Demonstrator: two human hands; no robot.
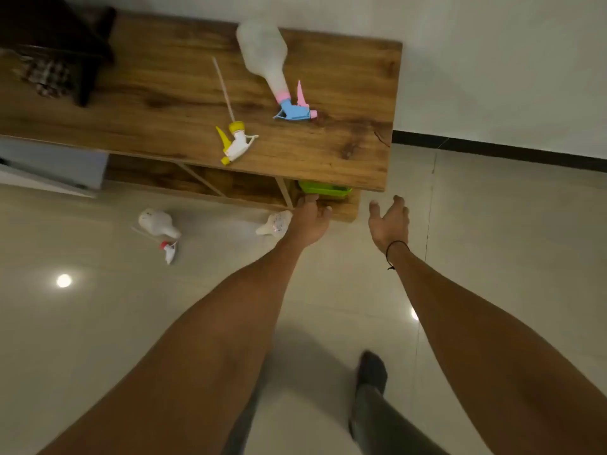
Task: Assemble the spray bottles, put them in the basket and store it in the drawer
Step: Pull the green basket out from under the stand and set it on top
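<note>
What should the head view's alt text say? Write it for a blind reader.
Both hands, left hand and right hand, reach toward a green basket under a wooden table. An assembled spray bottle and a yellow sprayer head lie on top.

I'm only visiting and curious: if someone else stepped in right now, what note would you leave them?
Hands: left hand open, reaching toward the green basket on the lower shelf; right hand open, holds nothing.
Things: one assembled bottle with blue sprayer and a loose yellow sprayer head lie on the tabletop. Two bottles and a red-capped sprayer head lie on the floor.
Done: one bottle assembled.
Left: assemble the rest, fill the basket, store it.
</note>
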